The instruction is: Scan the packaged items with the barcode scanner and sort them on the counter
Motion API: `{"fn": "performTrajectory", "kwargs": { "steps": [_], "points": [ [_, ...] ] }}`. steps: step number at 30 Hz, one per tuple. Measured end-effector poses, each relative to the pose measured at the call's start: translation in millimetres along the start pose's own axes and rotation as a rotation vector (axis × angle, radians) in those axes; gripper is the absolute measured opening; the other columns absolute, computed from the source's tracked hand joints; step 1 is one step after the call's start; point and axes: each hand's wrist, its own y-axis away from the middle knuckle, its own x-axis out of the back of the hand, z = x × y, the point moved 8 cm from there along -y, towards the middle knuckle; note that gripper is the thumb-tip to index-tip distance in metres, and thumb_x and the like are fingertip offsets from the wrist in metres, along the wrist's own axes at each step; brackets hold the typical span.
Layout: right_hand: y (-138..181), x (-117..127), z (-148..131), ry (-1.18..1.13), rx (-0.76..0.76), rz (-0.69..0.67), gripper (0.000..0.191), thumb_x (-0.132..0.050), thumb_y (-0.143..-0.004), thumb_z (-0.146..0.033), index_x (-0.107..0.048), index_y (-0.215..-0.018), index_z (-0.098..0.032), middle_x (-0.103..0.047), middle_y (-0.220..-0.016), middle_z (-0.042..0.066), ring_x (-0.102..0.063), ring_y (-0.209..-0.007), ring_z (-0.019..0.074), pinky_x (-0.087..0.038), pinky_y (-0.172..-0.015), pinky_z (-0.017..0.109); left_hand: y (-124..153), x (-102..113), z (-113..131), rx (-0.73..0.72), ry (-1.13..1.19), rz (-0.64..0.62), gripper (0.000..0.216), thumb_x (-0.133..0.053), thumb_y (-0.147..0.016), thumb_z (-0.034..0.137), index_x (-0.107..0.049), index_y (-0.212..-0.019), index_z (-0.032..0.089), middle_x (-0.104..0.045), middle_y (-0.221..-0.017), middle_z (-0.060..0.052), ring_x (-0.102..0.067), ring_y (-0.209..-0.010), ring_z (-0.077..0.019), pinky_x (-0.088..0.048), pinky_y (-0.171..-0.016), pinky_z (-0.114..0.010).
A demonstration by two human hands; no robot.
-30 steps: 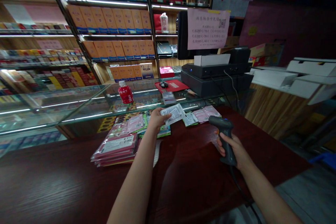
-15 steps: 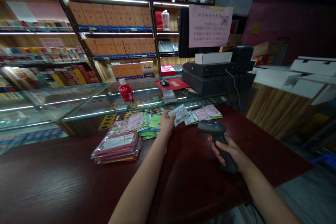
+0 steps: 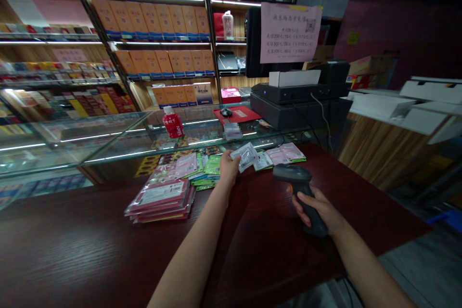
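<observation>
My left hand pinches a small clear-and-white plastic packet by its left side, just above the dark red table. In my right hand is a dark grey barcode scanner, its head pointing left toward the packet and its cable trailing down to the front. Left of my left hand lie loose green packets, beside a stack of pink packets in clear sleeves. Flat pink packets and a white-and-green packet rest beyond the scanner.
A glass display counter borders the table's far side, bearing a red bottle, a computer mouse and a red folder. A monitor with a pink notice stands above a black cash drawer. White boxes sit at right.
Both hands keep nearly the same places, still holding the packet and the scanner. The small blue light on top of the scanner, seen earlier, no longer shows.
</observation>
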Motion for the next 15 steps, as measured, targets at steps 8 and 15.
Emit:
{"fn": "performTrajectory", "kwargs": {
  "steps": [8,15],
  "points": [
    [-6.4,27.7,-12.3,-0.252,0.134,0.169,0.026,-0.071,-0.076,-0.037,-0.062,-0.092,-0.019,-0.053,-0.057,-0.004,-0.043,-0.037,0.0067,-0.035,-0.033,0.017,12.9,-6.3,-9.8,0.203,0.070,0.032,0.022,-0.067,-0.067,0.030,-0.053,-0.074,0.015,-0.055,-0.058,0.003,-0.053,-0.049,-0.0106,-0.041,-0.048,-0.021],
    [-5.5,43.2,-16.1,-0.365,0.188,0.306,0.026,-0.073,-0.073,-0.036,-0.063,-0.090,-0.019,-0.053,-0.055,-0.004,-0.043,-0.040,0.0066,-0.036,-0.034,0.016,35.1,-32.4,-3.7,0.382,0.306,-0.043,0.017,-0.067,-0.073,0.019,-0.051,-0.070,0.015,-0.053,-0.054,0.003,-0.051,-0.045,-0.0069,-0.044,-0.046,-0.018]
  ]
}}
